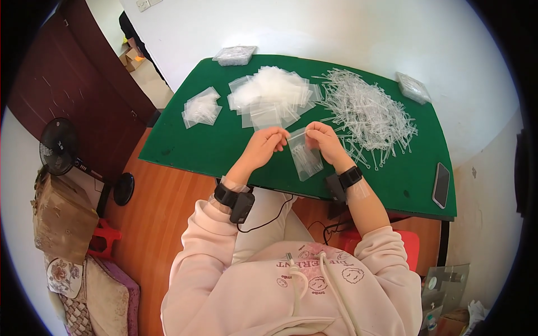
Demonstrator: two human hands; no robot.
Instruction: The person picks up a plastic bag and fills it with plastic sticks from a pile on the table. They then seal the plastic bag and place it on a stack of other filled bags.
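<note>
A small clear zip bag (302,162) hangs upright between my hands over the table's near edge, with several thin clear sticks inside it. My left hand (267,145) pinches its upper left corner. At the upper right of the bag, the thumb and fingers of my right hand (327,142) are closed on its top edge. Just beyond my hands lies a spread heap of flat clear zip bags (272,92). To the right is a big loose pile of clear plastic sticks (367,112) with small looped ends.
A smaller stack of bags (202,108) lies at the left of the green table (179,148). Filled clear packs (234,55) stand at the back, with another pack (413,88) at the right edge. A phone (441,185) lies at the near right. Someone stands in the doorway.
</note>
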